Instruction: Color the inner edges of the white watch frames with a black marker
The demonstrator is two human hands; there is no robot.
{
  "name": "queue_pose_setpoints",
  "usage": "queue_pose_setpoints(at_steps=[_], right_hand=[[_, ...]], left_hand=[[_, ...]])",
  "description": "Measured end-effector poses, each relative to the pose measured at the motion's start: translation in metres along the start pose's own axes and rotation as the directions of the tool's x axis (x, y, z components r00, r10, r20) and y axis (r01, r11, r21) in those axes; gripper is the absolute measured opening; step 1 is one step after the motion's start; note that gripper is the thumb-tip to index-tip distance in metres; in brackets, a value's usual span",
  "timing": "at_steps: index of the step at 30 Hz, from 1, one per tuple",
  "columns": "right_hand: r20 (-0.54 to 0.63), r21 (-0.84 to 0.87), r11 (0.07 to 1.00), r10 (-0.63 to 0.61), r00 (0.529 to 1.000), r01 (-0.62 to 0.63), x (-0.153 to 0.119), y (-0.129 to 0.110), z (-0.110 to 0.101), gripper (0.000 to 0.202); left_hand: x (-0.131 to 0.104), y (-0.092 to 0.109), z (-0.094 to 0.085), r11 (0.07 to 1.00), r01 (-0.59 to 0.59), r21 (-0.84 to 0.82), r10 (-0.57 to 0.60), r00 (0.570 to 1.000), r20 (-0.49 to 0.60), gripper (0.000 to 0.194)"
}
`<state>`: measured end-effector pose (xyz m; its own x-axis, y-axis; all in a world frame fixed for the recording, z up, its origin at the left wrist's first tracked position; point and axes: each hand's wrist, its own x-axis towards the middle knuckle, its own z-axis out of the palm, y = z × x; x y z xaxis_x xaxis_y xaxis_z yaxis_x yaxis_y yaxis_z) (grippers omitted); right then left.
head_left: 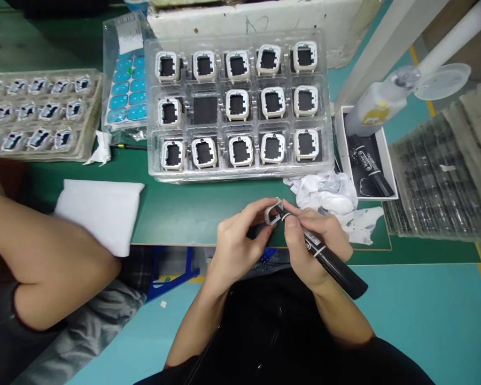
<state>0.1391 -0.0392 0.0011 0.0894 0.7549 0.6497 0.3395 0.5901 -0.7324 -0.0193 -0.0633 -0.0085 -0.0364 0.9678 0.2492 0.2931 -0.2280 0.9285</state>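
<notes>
Between the thumb and fingers of my left hand (pixel 240 240) is a small white watch case frame (pixel 271 214), tilted on its side. My right hand (pixel 316 235) grips a black marker pen (pixel 336 270), its tip end at the frame's inner edge. Both hands are close together over the table's front edge. Beyond them stands a clear plastic tray (pixel 236 174) with rows of similar white frames (pixel 240 151). One pocket (pixel 204 110) in its middle row holds no frame. My fingers partly hide the held frame.
Crumpled stained cloths (pixel 324 192) lie right of my hands. A white box (pixel 388 176) holds a bottle (pixel 377 107) and another marker (pixel 372 168). Stacked trays (pixel 444 166) stand at far right. At left are a folded white cloth (pixel 100 211), another filled tray (pixel 76 149) and a co-worker's arm (pixel 52 256).
</notes>
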Motion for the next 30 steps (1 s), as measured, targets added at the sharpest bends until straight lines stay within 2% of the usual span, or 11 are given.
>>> queue_pose_setpoints(at_steps=[5, 13, 23, 30], right_hand=[[0.008, 0.019, 0.999, 0.048, 0.999, -0.048, -0.0028, 0.001, -0.0004, 0.019], [0.015, 0.018, 1.0, 0.0, 1.0, -0.001, 0.0003, 0.0007, -0.0009, 0.016], [0.042, 0.008, 1.0, 0.025, 0.999, -0.025, 0.0003, -0.0002, -0.002, 0.018], [0.039, 0.011, 0.999, 0.044, 0.998, -0.045, -0.0036, 0.0024, -0.003, 0.017]], left_hand=[[0.0015, 0.0013, -0.0002, 0.999, -0.012, -0.037, 0.012, 1.0, 0.0, 0.048], [0.0005, 0.0014, -0.0022, 1.0, 0.007, -0.011, -0.007, 1.0, 0.008, 0.043], [0.002, 0.0023, -0.004, 0.996, 0.025, -0.084, -0.024, 1.0, 0.016, 0.047], [0.0032, 0.0038, -0.0064, 0.994, 0.051, -0.099, -0.048, 0.998, 0.036, 0.039]])
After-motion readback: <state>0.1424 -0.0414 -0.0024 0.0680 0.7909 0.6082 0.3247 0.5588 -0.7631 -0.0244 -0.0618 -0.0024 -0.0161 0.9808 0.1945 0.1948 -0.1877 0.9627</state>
